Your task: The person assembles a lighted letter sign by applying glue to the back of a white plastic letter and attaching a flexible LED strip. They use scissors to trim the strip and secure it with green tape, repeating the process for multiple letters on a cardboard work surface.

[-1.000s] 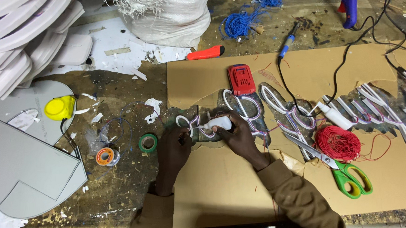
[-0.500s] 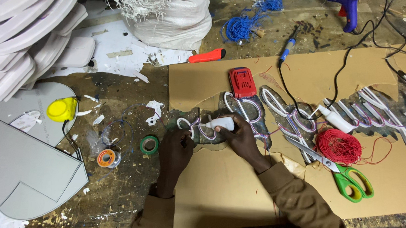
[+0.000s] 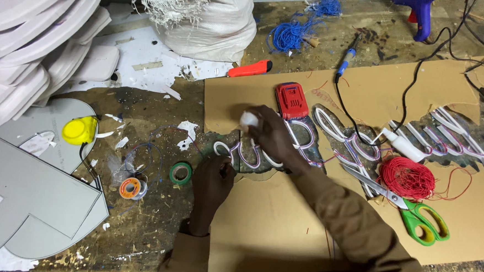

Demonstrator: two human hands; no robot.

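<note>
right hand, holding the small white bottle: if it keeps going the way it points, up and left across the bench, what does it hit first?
Probably the cardboard sheet's torn edge, then scattered white scraps. The right hand looks raised, so it might pass over them toward the white sack; depth is unclear.

A sign-making workshop: a scarred, paint-flecked wooden tabletop (image 3: 144, 109) covered by a brown cardboard sheet (image 3: 270, 226). On the sheet lie white bent neon-style tubing letters (image 3: 341, 137); above them a blue-handled soldering iron (image 3: 346, 57), right of them green-handled scissors (image 3: 414, 214), far left stacked white foam letter shapes (image 3: 32, 31).
</note>
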